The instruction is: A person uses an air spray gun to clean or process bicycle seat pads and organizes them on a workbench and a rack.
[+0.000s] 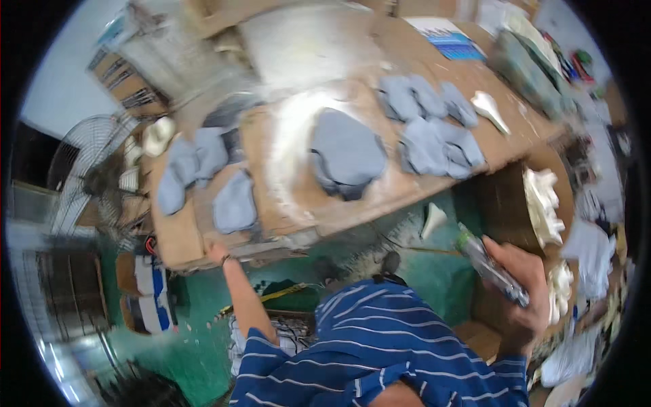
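Slim tool (489,266) in right hand (525,279), fingers around it; left hand (218,253), finger spread unclear; blue-white printed sheet (453,43), illegible

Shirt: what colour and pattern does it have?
The shirt is blue with thin white stripes, seen in the head view.

Matt grey pieces (347,146), glossy tool (494,270)

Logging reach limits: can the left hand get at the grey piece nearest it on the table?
Probably yes: the left hand is at the near edge of the table, close to that grey piece, with nothing visible between them.
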Demonstrator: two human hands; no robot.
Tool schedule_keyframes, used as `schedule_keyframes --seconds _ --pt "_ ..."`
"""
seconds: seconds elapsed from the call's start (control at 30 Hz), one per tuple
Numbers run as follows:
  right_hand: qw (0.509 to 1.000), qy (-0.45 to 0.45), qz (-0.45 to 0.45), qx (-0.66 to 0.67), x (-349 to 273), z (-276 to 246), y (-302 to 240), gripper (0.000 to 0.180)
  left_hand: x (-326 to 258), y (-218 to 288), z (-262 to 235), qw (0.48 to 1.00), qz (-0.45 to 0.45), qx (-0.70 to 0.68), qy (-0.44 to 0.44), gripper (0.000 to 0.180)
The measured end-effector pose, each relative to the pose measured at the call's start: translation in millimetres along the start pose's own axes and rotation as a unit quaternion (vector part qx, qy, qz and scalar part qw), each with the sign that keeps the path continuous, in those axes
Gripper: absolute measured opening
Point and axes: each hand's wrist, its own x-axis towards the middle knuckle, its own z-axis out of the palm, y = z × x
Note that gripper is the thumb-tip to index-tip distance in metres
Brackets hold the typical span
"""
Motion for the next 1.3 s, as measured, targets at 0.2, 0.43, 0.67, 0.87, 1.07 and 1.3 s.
schedule_keyframes --seconds 0.2,0.43,0.67,0.87,1.07,1.3 --pt "0.997 0.024 -0.069 0.033 8.9 -22.0 23.2 0.080 -157.1 -89.9 -33.0 0.986 0.035 0.133 0.090 0.024" --pt "0.996 0.066 -0.055 -0.035 11.8 -31.4 39.3 0.096 -299.1 -170.3 -67.9 0.840 -0.015 0.543 -0.022 0.028" --pt "0.993 0.000 -0.108 -0.056 21.6 -32.4 20.9 0.069 -310.5 -220.0 -103.9 0.483 -0.024 0.776 -0.405 0.043" --pt "0.993 0.079 -0.047 -0.069 32.7 2.6 -17.1 0.069 -276.7 -208.4 -68.3 0.835 -0.259 0.440 -0.206 0.036" --pt "0.992 0.058 -0.069 -0.090 30.5 39.6 -70.5 0.070 -230.2 -203.4 -47.1 0.919 -0.196 0.241 -0.244 0.033" --pt "0.965 0.017 -0.167 -0.200 8.8 76.1 -117.4 0.062 -213.2 -166.7 -14.1 0.930 -0.060 0.212 -0.295 0.035"
